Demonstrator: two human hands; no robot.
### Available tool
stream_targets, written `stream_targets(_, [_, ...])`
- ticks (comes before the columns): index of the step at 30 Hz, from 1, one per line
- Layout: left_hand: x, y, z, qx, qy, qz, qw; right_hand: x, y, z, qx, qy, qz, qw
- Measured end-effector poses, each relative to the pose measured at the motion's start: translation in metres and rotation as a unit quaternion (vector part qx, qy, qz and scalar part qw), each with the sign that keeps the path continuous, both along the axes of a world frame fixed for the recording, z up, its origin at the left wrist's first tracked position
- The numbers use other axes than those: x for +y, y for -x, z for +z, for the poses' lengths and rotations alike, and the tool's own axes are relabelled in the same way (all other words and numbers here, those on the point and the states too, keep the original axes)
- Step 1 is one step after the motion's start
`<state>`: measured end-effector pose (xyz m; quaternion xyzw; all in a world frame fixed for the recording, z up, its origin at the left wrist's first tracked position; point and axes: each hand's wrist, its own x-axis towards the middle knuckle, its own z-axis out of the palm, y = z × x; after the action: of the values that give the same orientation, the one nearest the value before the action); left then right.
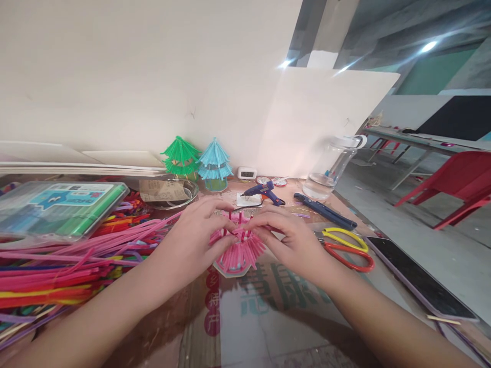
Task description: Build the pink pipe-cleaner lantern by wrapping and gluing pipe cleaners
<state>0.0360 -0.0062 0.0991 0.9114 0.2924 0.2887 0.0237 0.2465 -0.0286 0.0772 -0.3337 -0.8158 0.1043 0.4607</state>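
In front of me stands a pink pipe-cleaner model, with a fringed pink skirt and several dark pink upright posts on a pale base. My left hand reaches in from the left, thumb and forefinger pinched among the posts. From the other side my right hand pinches at the same spot. Between the two sets of fingertips runs a short pink pipe cleaner, partly hidden by the fingers and posts. Behind the model, a blue glue gun rests on a small white pad.
Loose pipe cleaners and a plastic marker case cover the left side. Green and blue fringed models stand behind. At right are a water bottle, navy pliers-like tool, scissors and phone.
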Motion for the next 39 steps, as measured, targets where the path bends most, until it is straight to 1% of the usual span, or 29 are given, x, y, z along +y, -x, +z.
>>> stream_targets(6, [0.0000,0.0002,-0.0011,-0.006,-0.012,-0.007,1.000,-0.0006,0.0007,0.0001,0.012,0.002,0.000,1.000])
stream_targets(12, [-0.0006,-0.0004,0.0004,-0.009,-0.015,-0.011,1.000,-0.0008,0.0012,-0.0001,0.000,-0.002,0.000,1.000])
stream_targets(17, [-0.0027,0.0003,0.0011,-0.014,-0.006,0.007,1.000,-0.0012,0.0013,0.0003,-0.009,-0.006,-0.006,1.000])
stream_targets(19, [-0.0038,0.0008,0.0011,-0.019,-0.013,0.013,1.000,-0.0013,0.0014,0.0006,-0.010,-0.005,-0.006,1.000])
stream_targets(24, [-0.0040,0.0011,0.0009,-0.013,-0.044,0.002,0.999,-0.0011,0.0020,0.0009,-0.009,-0.001,0.000,1.000])
stream_targets(34, [-0.0034,0.0015,0.0009,-0.009,-0.066,0.007,0.998,-0.0007,0.0046,-0.0021,-0.023,-0.047,-0.009,0.999])
stream_targets(39, [-0.0029,0.0019,0.0009,-0.004,-0.059,0.008,0.998,-0.0021,0.0062,-0.0024,-0.021,-0.039,-0.018,0.999])
